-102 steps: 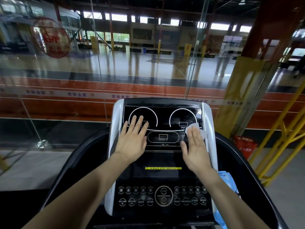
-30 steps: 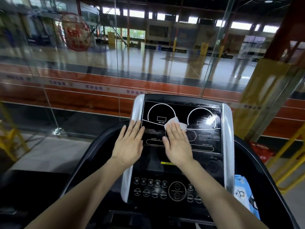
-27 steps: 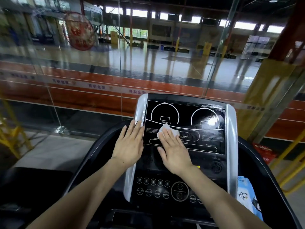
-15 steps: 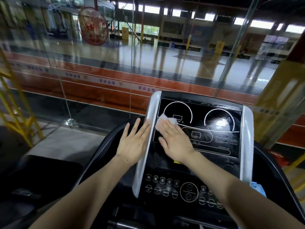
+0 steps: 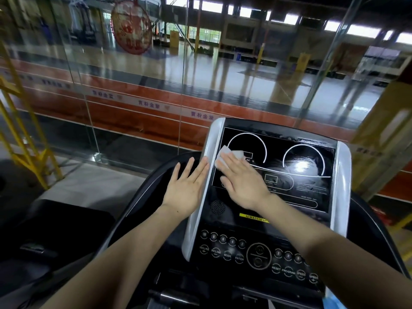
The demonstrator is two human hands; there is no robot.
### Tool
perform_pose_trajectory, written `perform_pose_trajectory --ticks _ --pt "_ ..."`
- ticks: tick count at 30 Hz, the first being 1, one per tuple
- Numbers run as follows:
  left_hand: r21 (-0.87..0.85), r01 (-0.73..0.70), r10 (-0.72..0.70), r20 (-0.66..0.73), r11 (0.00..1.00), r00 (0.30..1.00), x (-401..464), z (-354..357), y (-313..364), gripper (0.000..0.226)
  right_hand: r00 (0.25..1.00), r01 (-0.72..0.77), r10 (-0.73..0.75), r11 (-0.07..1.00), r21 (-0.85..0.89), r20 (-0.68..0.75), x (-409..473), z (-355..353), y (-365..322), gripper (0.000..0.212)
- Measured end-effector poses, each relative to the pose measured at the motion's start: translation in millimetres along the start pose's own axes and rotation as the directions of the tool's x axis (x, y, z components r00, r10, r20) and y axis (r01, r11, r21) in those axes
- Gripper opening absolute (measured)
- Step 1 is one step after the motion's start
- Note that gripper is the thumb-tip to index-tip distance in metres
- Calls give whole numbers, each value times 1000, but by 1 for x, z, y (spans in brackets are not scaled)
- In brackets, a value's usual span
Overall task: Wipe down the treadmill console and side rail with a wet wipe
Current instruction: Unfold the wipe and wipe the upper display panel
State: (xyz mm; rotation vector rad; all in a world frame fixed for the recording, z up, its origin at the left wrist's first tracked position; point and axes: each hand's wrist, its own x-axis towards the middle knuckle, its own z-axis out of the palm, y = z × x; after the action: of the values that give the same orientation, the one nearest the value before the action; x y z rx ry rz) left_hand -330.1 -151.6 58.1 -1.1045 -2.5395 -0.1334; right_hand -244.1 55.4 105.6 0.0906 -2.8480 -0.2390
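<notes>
Pressing flat on the treadmill console (image 5: 276,175), the right hand (image 5: 242,182) is seen with its fingers straight and close together, and a white wet wipe (image 5: 227,156) is pinned beneath the fingertips against the dark display. The wipe is found at the upper left corner of the display, just ahead of the right hand's fingertips, over the lower left of the left dial outline (image 5: 246,148); part of it is covered by the fingers. Just beside it, on the side towards the left hand, the silver trim strip (image 5: 206,175) of the console is seen.

The left hand (image 5: 186,186) is laid open, fingers straight and slightly spread, nothing being held. Its index finger lies against the silver trim strip, while the palm and the other fingers are spread over the black side rail (image 5: 142,197) that curves around outside the console.

A wet sheen is shown on the display beyond the right hand, around the right dial outline (image 5: 303,161). Nearer the body than both hands, a row of round buttons (image 5: 223,238) and a large round central control (image 5: 258,256) are seen on the lower panel. Below the right wrist a yellow label strip (image 5: 254,216) is partly hidden by the forearm. A glass wall (image 5: 133,85) stands ahead of the hands.
</notes>
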Motion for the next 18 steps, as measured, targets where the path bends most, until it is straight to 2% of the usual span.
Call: perform_pose_trajectory --ticks 4,7,10,13,18 --pt "-3 -3 3 13 1000 1000 0 -2 2 72 994 67 -69 997 28 82 -42 18 -23 62" --pt "-7 -2 2 1 1000 1000 1 -3 3 73 992 108 -108 994 -3 70 -40 12 -7 60" --pt "6 4 -4 17 1000 1000 2 -7 6 74 1000 14 -13 1000 -23 23 -14 -5 26 62" --pt "-8 11 -11 28 1000 1000 1 -15 13 75 999 -51 51 999 -5 -5 -1 -11 30 62" --pt "-33 19 -19 8 999 1000 -1 -13 23 75 997 61 -62 998 17 52 -53 12 -2 61"
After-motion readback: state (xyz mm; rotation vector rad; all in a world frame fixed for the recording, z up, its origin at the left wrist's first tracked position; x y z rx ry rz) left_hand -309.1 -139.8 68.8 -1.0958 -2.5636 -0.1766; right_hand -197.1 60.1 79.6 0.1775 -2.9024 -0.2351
